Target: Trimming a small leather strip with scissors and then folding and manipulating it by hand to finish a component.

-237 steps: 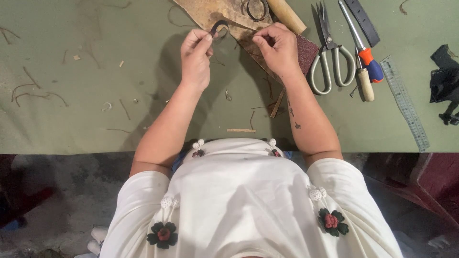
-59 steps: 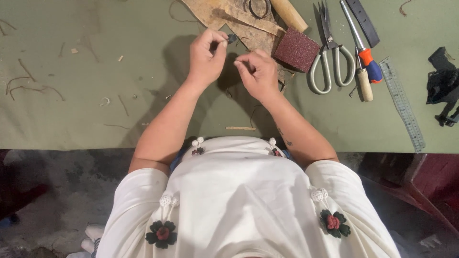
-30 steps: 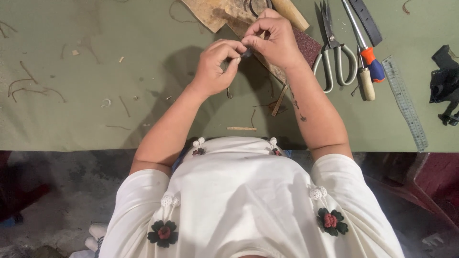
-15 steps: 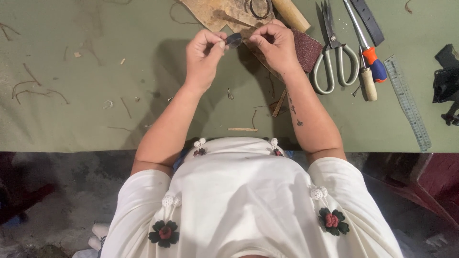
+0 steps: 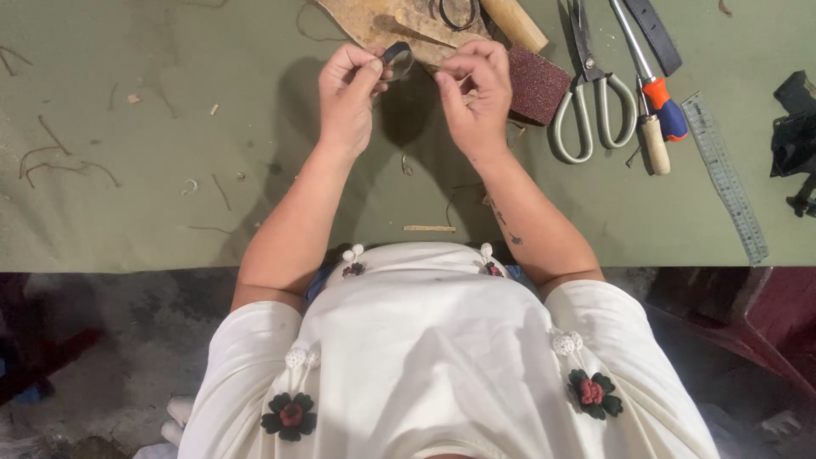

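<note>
Left hand (image 5: pixel 347 92) pinches a small dark ring (image 5: pixel 396 58)
Right hand (image 5: pixel 476 92) (fingers curled, grip unclear) has drawn slightly apart from it.

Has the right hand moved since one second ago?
Yes. The right hand has dropped toward the person and now lies left of the sanding block, no longer covering it.

Green table (image 5: pixel 127 195): scissors (image 5: pixel 586 93), ruler (image 5: pixel 724 174)

To your left, the green table (image 5: pixel 127 195) lies open, with only scattered scraps. To your right, a sanding block (image 5: pixel 537 85), scissors (image 5: pixel 586 93), a screwdriver (image 5: pixel 654 85) and a ruler (image 5: pixel 722 174) crowd the way.
</note>
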